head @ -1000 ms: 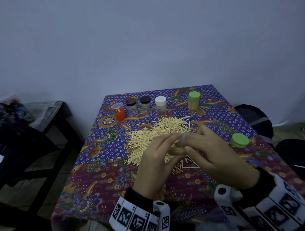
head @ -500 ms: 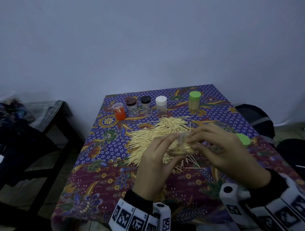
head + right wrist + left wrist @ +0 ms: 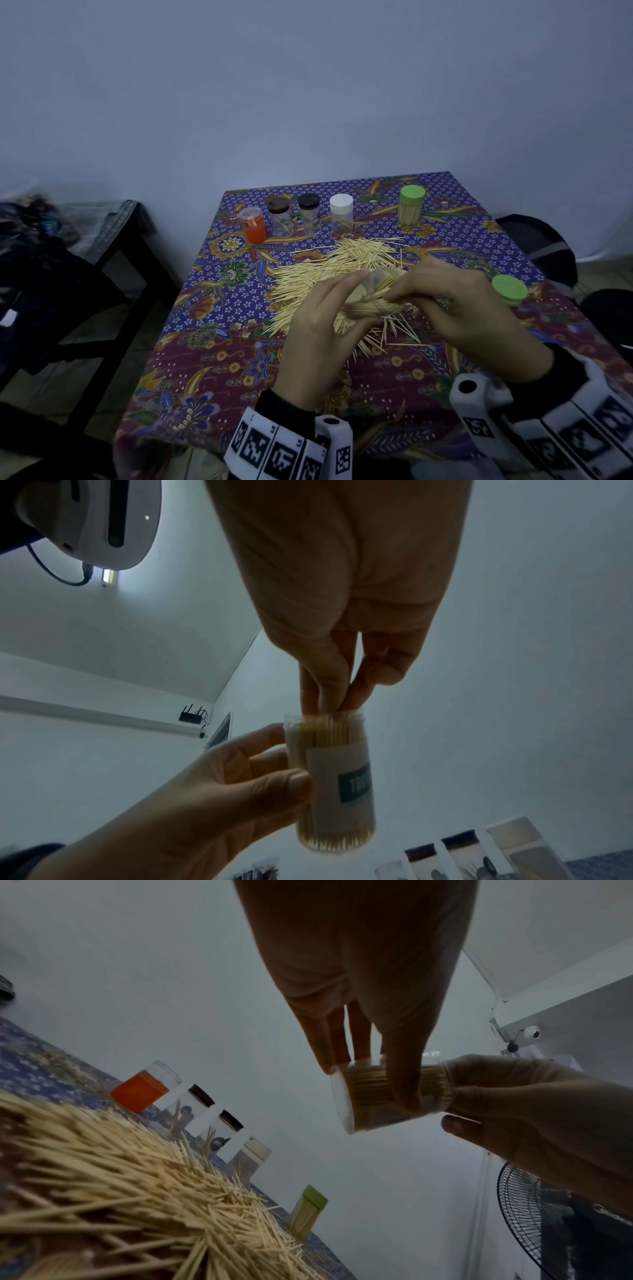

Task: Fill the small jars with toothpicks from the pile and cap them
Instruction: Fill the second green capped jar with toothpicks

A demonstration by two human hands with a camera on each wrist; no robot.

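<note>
Hands: my left hand (image 3: pixel 317 329) grips the clear jar (image 3: pixel 330 783) mid-wall, centre frame; my right hand (image 3: pixel 469 315) pinches toothpicks (image 3: pixel 325 733) into its mouth. I judge it light, slippery; sticks stiff, spill-prone.

Your held jar (image 3: pixel 334 783) carries a paper label (image 3: pixel 339 780) with a teal patch reading "TO"; the rest is cut off.
</note>
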